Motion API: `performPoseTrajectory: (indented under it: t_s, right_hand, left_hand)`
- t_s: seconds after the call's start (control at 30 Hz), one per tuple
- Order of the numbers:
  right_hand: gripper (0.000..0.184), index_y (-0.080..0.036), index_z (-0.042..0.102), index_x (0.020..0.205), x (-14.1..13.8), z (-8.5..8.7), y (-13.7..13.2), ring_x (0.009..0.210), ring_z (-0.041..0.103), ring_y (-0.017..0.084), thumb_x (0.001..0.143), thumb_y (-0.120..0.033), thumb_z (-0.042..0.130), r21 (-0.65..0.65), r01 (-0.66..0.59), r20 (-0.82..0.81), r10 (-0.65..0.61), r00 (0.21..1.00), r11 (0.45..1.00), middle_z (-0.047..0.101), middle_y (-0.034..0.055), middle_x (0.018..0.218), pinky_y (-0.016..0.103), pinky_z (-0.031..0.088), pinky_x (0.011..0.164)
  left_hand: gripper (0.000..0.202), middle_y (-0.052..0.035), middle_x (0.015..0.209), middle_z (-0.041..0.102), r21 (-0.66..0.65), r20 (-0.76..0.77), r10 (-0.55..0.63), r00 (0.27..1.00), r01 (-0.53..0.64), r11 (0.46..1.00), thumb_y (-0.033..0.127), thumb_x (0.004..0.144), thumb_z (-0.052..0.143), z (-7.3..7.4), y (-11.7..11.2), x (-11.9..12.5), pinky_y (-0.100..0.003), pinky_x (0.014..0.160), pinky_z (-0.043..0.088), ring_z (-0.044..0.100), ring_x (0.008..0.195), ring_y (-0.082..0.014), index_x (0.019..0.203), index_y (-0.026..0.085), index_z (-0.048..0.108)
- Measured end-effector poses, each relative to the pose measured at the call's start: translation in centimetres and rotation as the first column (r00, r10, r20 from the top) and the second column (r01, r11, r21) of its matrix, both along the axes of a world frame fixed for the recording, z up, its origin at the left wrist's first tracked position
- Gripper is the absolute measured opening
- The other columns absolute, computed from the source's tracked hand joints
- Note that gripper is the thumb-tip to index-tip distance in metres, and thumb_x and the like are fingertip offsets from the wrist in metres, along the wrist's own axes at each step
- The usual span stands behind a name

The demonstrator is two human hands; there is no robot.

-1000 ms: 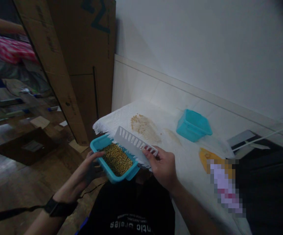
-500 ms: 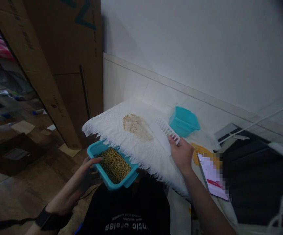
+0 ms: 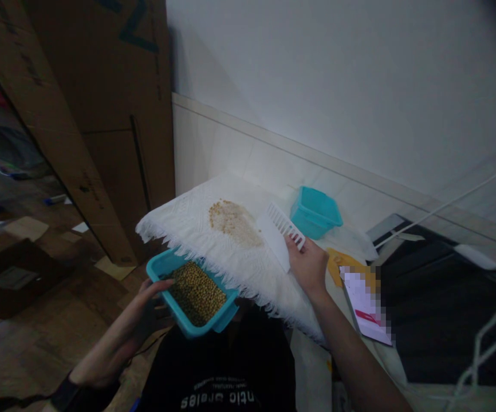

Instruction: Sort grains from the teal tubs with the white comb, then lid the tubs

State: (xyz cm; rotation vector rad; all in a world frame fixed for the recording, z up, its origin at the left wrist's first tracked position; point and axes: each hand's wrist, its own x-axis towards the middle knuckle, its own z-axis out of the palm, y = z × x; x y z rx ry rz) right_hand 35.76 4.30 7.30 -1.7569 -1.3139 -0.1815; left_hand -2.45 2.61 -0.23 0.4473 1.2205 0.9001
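My left hand [image 3: 147, 306] grips the near-left edge of a teal tray [image 3: 158, 269] filled with small yellowish beans [image 3: 194, 293], held just below the fringed front edge of a white towel [image 3: 188, 220]. My right hand [image 3: 308, 266] holds a white slotted plastic panel [image 3: 279, 232] by one end, resting it on the towel. A patch of loose beans [image 3: 233, 220] lies on the towel just left of the panel. A second teal tray [image 3: 314, 210] stands at the back of the towel.
Tall cardboard boxes [image 3: 114, 109] stand at the left against the white wall. A yellow item [image 3: 338, 260] and a white card [image 3: 366, 306] lie to the right of my right hand. A dark surface [image 3: 445, 309] with white cables [image 3: 480, 349] fills the right side.
My right hand carried the white slotted panel from over the bean tray to the right, onto the towel beside the loose beans. The left hand kept hold of the tray.
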Motion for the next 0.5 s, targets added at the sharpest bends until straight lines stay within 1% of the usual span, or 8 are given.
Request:
performPoseTrajectory:
  t_s: [0.1, 0.2, 0.33, 0.5]
  right_hand:
    - [0.045, -0.024, 0.078, 0.077, -1.3, 0.2, 0.4, 0.066, 0.071, 0.026, 0.100, -0.061, 0.068, -0.008, -0.034, -0.018, 0.034, 0.999, 0.999, 0.077, 0.0078, 0.067, 0.033, 0.047, 0.064]
    - [0.043, -0.024, 0.080, 0.081, -2.6, 0.6, 0.9, 0.069, 0.072, 0.026, 0.101, -0.060, 0.067, -0.018, -0.084, -0.031, 0.084, 0.996, 0.996, 0.080, 0.0083, 0.071, 0.033, 0.048, 0.064]
    - [0.040, -0.025, 0.077, 0.079, -3.9, 1.1, 1.6, 0.067, 0.070, 0.025, 0.101, -0.056, 0.068, -0.009, -0.142, -0.015, 0.142, 0.990, 0.990, 0.078, 0.0081, 0.070, 0.032, 0.047, 0.064]
    - [0.033, -0.024, 0.078, 0.081, -5.1, 1.6, 2.4, 0.071, 0.073, 0.026, 0.102, -0.050, 0.072, -0.032, -0.183, -0.017, 0.183, 0.983, 0.983, 0.080, 0.0085, 0.073, 0.032, 0.049, 0.065]
  left_hand:
    - [0.072, -0.0088, 0.105, 0.081, 0.002, 0.009, 0.001, 1.000, -0.001, 1.000, 0.045, 0.080, 0.106, -0.3, 0.0, 0.0, -0.048, 0.085, 0.070, 0.084, 0.090, -0.0331, 0.139, 0.030, 0.068]
    - [0.070, -0.0064, 0.103, 0.081, 0.005, 0.005, -0.007, 1.000, 0.007, 1.000, 0.047, 0.080, 0.105, -0.6, 0.0, 0.0, -0.047, 0.084, 0.070, 0.083, 0.087, -0.0311, 0.138, 0.032, 0.068]
    - [0.068, -0.0035, 0.099, 0.080, 0.021, -0.004, -0.005, 1.000, 0.005, 1.000, 0.046, 0.081, 0.104, -0.3, -0.2, 0.1, -0.047, 0.082, 0.072, 0.084, 0.086, -0.0305, 0.137, 0.032, 0.068]
    - [0.071, -0.0095, 0.112, 0.086, 0.004, 0.015, -0.044, 0.999, 0.044, 0.999, 0.040, 0.087, 0.101, 0.4, -0.2, 0.1, -0.047, 0.084, 0.075, 0.088, 0.094, -0.0333, 0.147, 0.031, 0.065]
